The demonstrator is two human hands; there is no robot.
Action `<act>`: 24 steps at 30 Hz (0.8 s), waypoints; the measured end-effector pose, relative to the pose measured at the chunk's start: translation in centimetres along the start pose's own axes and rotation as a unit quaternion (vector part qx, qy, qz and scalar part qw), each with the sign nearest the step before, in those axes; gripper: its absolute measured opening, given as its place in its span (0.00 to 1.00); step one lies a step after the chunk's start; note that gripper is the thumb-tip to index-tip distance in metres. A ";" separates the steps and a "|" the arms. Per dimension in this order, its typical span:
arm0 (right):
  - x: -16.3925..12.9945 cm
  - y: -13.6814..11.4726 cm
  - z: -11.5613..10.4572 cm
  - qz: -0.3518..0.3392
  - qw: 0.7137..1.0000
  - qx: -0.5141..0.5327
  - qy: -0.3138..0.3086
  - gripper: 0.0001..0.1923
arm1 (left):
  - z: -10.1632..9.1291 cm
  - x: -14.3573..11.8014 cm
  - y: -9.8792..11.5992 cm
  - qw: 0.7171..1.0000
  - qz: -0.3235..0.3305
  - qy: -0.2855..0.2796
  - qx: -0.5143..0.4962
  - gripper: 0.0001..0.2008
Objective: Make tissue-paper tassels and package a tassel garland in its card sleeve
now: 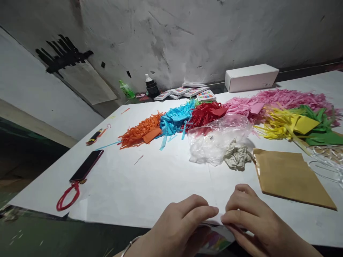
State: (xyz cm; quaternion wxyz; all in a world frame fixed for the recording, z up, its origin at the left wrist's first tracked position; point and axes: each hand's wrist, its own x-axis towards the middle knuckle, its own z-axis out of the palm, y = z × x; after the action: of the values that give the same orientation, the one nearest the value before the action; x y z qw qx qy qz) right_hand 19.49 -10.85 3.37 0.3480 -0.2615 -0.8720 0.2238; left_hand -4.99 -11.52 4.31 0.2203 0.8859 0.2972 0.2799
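At the table's near edge my left hand (178, 223) and my right hand (250, 217) meet fingertip to fingertip on a small colourful packet (215, 240), pinching its top edge. The packet is mostly hidden under my fingers. Just beyond my right hand lies a brown paper envelope (291, 176). Farther out sit a crumpled clear plastic bag (214, 141) and a wad of beige paper (237, 156).
Piles of cut paper strips run across the white table (150, 182): orange (140, 132), blue (175, 119), red (206, 113), pink (281, 98), yellow (281, 125), green (320, 125). A phone (87, 165) with a red strap lies at left. A white box (251, 77) and several small packets stand by the wall.
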 end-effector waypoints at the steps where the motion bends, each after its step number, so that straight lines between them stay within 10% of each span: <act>1: 0.1 -0.1 0.0 0.004 1.000 -0.012 -0.009 0.08 | 0.0 0.0 0.0 1.000 0.001 -0.003 0.001 0.21; 24: 1.0 0.7 1.5 -0.051 0.987 -0.148 -0.047 0.11 | 0.5 0.1 0.2 0.997 -0.050 -0.037 -0.036 0.29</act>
State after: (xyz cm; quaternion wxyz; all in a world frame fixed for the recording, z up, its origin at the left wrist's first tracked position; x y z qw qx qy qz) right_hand 18.02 -9.98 2.49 0.2750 -0.2541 -0.9232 0.0863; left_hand -4.51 -11.72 4.05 0.2768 0.8710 0.3228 0.2461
